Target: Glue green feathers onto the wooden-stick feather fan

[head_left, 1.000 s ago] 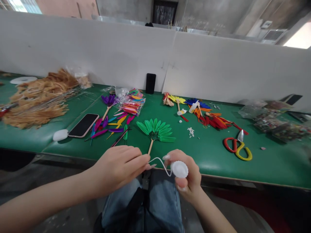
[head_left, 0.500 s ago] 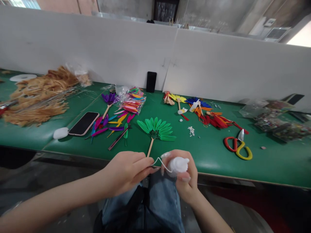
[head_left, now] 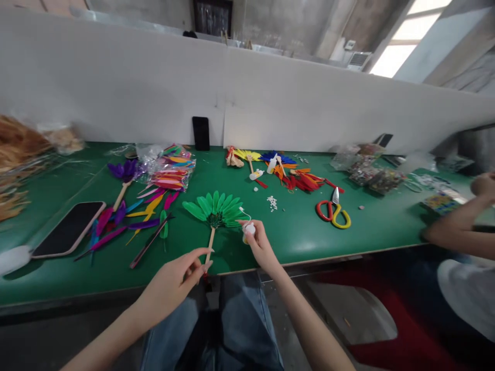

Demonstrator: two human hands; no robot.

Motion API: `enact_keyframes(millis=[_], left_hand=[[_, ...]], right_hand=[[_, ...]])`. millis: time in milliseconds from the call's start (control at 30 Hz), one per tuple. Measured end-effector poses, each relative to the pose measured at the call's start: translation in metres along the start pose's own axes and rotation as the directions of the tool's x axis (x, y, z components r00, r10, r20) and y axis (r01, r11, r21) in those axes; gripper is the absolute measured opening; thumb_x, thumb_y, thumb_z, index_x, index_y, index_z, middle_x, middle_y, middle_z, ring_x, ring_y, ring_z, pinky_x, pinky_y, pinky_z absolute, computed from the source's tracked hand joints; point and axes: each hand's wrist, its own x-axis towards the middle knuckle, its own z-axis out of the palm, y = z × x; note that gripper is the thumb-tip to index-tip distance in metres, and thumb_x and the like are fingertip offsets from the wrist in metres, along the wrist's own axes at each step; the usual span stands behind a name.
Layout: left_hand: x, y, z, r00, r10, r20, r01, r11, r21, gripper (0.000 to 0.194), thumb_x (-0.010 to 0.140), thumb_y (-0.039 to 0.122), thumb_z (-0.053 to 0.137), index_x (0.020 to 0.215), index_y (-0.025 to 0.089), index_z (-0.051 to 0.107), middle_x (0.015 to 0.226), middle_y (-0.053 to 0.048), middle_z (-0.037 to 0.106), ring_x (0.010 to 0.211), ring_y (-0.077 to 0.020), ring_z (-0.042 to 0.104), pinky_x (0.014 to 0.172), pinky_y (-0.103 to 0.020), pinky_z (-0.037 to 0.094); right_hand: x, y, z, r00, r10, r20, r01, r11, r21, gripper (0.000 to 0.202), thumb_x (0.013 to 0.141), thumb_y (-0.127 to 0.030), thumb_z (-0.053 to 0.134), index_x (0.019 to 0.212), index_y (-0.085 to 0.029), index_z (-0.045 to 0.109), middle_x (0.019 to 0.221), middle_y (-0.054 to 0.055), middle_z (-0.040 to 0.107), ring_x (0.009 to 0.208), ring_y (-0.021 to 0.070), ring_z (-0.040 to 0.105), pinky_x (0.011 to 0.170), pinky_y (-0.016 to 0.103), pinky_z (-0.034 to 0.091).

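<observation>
A small fan of green feathers lies on the table, spread out from a thin wooden stick. My left hand pinches the lower end of that stick at the table's front edge. In my right hand is a small white squeeze bottle, tilted, with its uncapped tip by the right-hand feathers. Whether the tip touches them I cannot make out. Left of the fan lie tweezers and a loose green feather. Small white beads are scattered to the right of it.
Scissors with red and yellow handles lie on the right. Bagged coloured feathers, a purple feather fan and a phone are on the left. Another phone leans on the white partition. Another person's arm rests far right.
My right hand has brought the bottle from the table's front edge up beside the green feathers. The view has swung right, bringing another person into sight. My left hand now pinches the stick.
</observation>
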Motion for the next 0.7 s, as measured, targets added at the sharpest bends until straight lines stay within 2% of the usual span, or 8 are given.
enact_keyframes(millis=[133, 267, 400, 533, 600, 667, 700], left_hand=[[0.026, 0.008, 0.025, 1.0, -0.002, -0.009, 0.002, 0.999, -0.043, 0.036, 0.087, 0.04, 0.04, 0.118, 0.023, 0.048, 0.07, 0.005, 0.054, 0.052, -0.0104, 0.047, 0.056, -0.022, 0.037], [0.056, 0.017, 0.044, 0.999, 0.008, -0.042, -0.01, 0.999, -0.044, 0.039, 0.087, 0.039, 0.04, 0.121, 0.022, 0.047, 0.067, 0.005, 0.054, 0.05, -0.011, 0.046, 0.052, -0.022, 0.033], [0.073, 0.02, 0.05, 1.0, -0.007, -0.03, 0.007, 1.0, 0.009, 0.041, 0.084, 0.038, 0.044, 0.122, 0.021, 0.047, 0.068, 0.005, 0.054, 0.055, -0.0122, 0.05, 0.054, -0.023, 0.033], [0.072, 0.015, 0.046, 1.0, -0.025, 0.005, 0.025, 1.0, -0.003, 0.047, 0.083, 0.043, 0.045, 0.124, 0.021, 0.044, 0.068, 0.005, 0.051, 0.056, -0.0127, 0.05, 0.052, -0.022, 0.033], [0.069, 0.012, 0.043, 0.999, -0.039, 0.006, 0.039, 0.999, -0.016, 0.048, 0.084, 0.045, 0.043, 0.125, 0.02, 0.043, 0.068, 0.005, 0.05, 0.055, -0.0125, 0.049, 0.052, -0.022, 0.033], [0.066, 0.012, 0.039, 0.999, -0.049, 0.018, 0.05, 0.998, -0.04, 0.048, 0.085, 0.047, 0.041, 0.125, 0.02, 0.044, 0.069, 0.004, 0.05, 0.054, -0.0123, 0.049, 0.052, -0.022, 0.034], [0.066, 0.013, 0.037, 0.998, -0.054, 0.03, 0.056, 0.997, -0.055, 0.047, 0.086, 0.046, 0.04, 0.125, 0.02, 0.044, 0.068, 0.004, 0.051, 0.054, -0.0123, 0.049, 0.052, -0.022, 0.034]], right_hand=[[0.003, 0.005, -0.004, 0.999, 0.016, 0.031, -0.015, 0.998, -0.053, 0.022, 0.089, -0.039, 0.046, 0.104, -0.023, 0.044, 0.115, 0.007, 0.058, 0.09, 0.0162, 0.058, 0.077, 0.03, 0.047], [0.001, 0.001, -0.01, 0.997, 0.005, 0.074, 0.006, 0.989, -0.147, 0.027, 0.085, -0.035, 0.054, 0.108, -0.022, 0.047, 0.109, 0.006, 0.06, 0.096, 0.0183, 0.058, 0.085, 0.032, 0.046], [-0.003, -0.004, -0.025, 0.991, 0.007, 0.136, 0.018, 0.983, -0.184, 0.042, 0.081, -0.031, 0.061, 0.118, -0.022, 0.043, 0.12, 0.008, 0.054, 0.111, 0.0196, 0.052, 0.097, 0.037, 0.039], [0.003, -0.013, -0.063, 0.983, -0.008, 0.184, 0.041, 0.983, -0.177, 0.061, 0.076, -0.034, 0.067, 0.128, -0.024, 0.037, 0.134, 0.01, 0.043, 0.124, 0.021, 0.042, 0.106, 0.043, 0.032], [0.016, -0.015, -0.088, 0.993, -0.016, 0.116, 0.036, 0.984, -0.172, 0.052, 0.079, -0.038, 0.062, 0.125, -0.023, 0.041, 0.13, 0.01, 0.049, 0.121, 0.0201, 0.046, 0.105, 0.044, 0.034], [0.038, -0.013, -0.112, 0.999, 0.011, -0.05, -0.023, 0.971, -0.239, 0.04, 0.077, -0.044, 0.063, 0.106, -0.019, 0.054, 0.111, 0.009, 0.062, 0.106, 0.0211, 0.058, 0.095, 0.041, 0.043], [0.052, -0.011, -0.122, 0.987, 0.042, -0.157, -0.084, 0.96, -0.267, 0.036, 0.074, -0.048, 0.064, 0.094, -0.018, 0.057, 0.096, 0.008, 0.067, 0.092, 0.0212, 0.064, 0.086, 0.039, 0.05]])
